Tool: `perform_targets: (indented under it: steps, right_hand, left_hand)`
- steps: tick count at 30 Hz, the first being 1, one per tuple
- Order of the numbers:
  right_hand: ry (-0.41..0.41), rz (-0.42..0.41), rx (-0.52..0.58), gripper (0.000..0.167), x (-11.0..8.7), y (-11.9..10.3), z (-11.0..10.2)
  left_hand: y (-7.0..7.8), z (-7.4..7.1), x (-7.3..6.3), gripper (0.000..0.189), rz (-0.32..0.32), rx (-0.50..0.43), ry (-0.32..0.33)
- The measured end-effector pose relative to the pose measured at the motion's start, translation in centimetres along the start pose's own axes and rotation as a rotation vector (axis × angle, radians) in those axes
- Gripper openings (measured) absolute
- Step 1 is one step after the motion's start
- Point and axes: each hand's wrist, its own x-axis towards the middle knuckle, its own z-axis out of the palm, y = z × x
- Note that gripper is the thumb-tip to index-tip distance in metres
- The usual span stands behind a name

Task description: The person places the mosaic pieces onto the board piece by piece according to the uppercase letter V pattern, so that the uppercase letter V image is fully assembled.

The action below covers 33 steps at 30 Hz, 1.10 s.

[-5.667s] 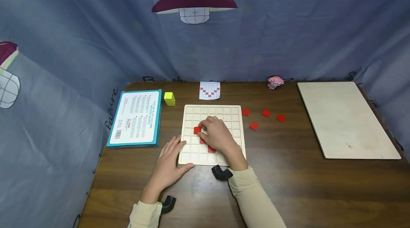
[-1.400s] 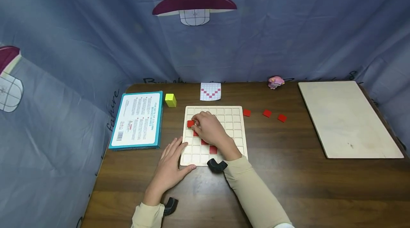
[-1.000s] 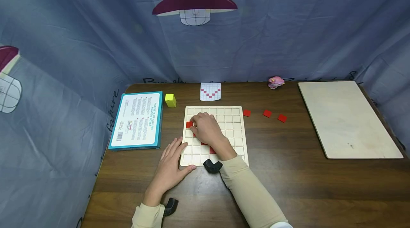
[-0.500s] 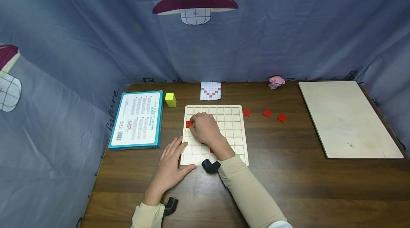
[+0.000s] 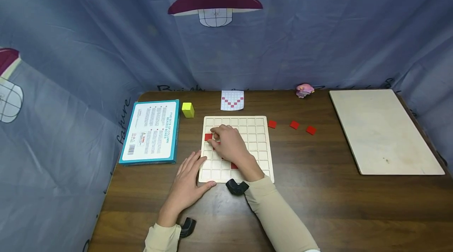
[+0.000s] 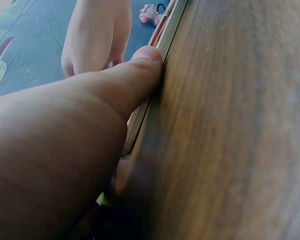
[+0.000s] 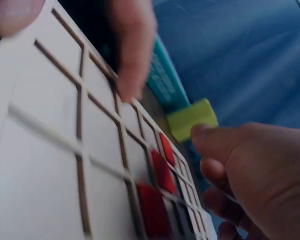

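A pale gridded board point(image 5: 253, 157) lies on the table with red square tiles in a diagonal row of its cells. The end tile point(image 5: 208, 137) sits in the left column, also seen as a red tile point(image 7: 166, 148) in the right wrist view. My right hand point(image 5: 231, 146) hovers over the board beside that tile, thumb and fingers apart, pinching nothing; it partly hides the other tiles. My left hand point(image 5: 185, 185) rests at the board's lower left corner, fingers straight against its left edge and thumb point(image 6: 145, 62) touching the front edge.
Three loose red tiles point(image 5: 294, 125) lie right of the board. Behind it is a pattern card point(image 5: 232, 100) with a red V. A blue box point(image 5: 150, 132) and yellow block point(image 5: 188, 110) stand left. A pink figurine point(image 5: 304, 91) and white panel point(image 5: 385, 134) are at right.
One loose tile has left the right-hand group since the oldest frame, and a red tile now sits in the left column. Just now my right thumb and fingers have spread away from it.
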Motion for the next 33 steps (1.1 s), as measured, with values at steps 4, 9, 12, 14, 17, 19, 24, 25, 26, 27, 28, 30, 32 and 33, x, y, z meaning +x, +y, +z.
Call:
perform_targets:
  steps: [4, 9, 12, 14, 17, 19, 24, 25, 26, 27, 28, 30, 32, 33]
  right_hand:
    - [0.077, 0.02, 0.118, 0.037, -1.3, 2.0, -1.2]
    - [0.195, 0.033, 0.213, 0.035, -3.2, 5.9, -3.1]
    - [0.253, 0.055, 0.237, 0.036, -4.5, 8.5, -4.8]
    - [0.297, 0.079, 0.234, 0.036, -5.3, 10.3, -5.9]
    - [0.37, 0.123, 0.227, 0.036, -6.4, 13.2, -7.5]
    - [0.423, 0.161, 0.231, 0.035, -7.3, 15.2, -8.4]
    - [0.448, 0.28, 0.173, 0.04, -9.9, 19.6, -10.4]
    - [0.437, 0.3, 0.153, 0.042, -10.5, 20.3, -10.7]
    - [0.427, 0.319, 0.139, 0.043, -11.0, 20.9, -11.0]
    - [0.415, 0.335, 0.13, 0.044, -11.5, 21.5, -11.2]
    - [0.406, 0.35, 0.12, 0.046, -12.0, 22.0, -11.4]
    - [0.395, 0.38, 0.104, 0.047, -12.6, 22.8, -11.6]
    - [0.38, 0.398, 0.094, 0.047, -13.0, 23.3, -11.6]
    - [0.372, 0.403, 0.087, 0.047, -13.1, 23.5, -11.6]
  left_hand:
    - [0.1, -0.1, 0.0, 0.083, -0.016, -0.009, -0.009]
    - [0.1, -0.1, 0.0, 0.084, -0.027, -0.025, -0.01]
    - [0.2, -0.1, 0.0, 0.084, -0.023, -0.038, -0.013]
    - [0.2, -0.1, 0.0, 0.084, -0.026, -0.042, -0.012]
    - [0.1, 0.1, 0.0, 0.085, -0.024, -0.038, -0.008]
    - [0.1, 0.2, 0.1, 0.085, -0.014, -0.035, -0.003]
    - [0.2, 0.3, 0.2, 0.085, -0.002, -0.056, -0.005]
    - [0.2, 0.3, 0.1, 0.085, -0.004, -0.063, -0.005]
    - [0.2, 0.3, 0.1, 0.085, -0.006, -0.061, -0.006]
    - [0.2, 0.3, 0.0, 0.085, -0.01, -0.061, -0.006]
    - [0.2, 0.3, 0.0, 0.085, -0.011, -0.061, -0.003]
    - [0.1, 0.2, -0.1, 0.085, -0.014, -0.054, 0.0]
    - [0.0, 0.2, -0.2, 0.085, -0.016, -0.05, 0.001]
    - [0.0, 0.2, -0.2, 0.085, -0.017, -0.05, 0.003]
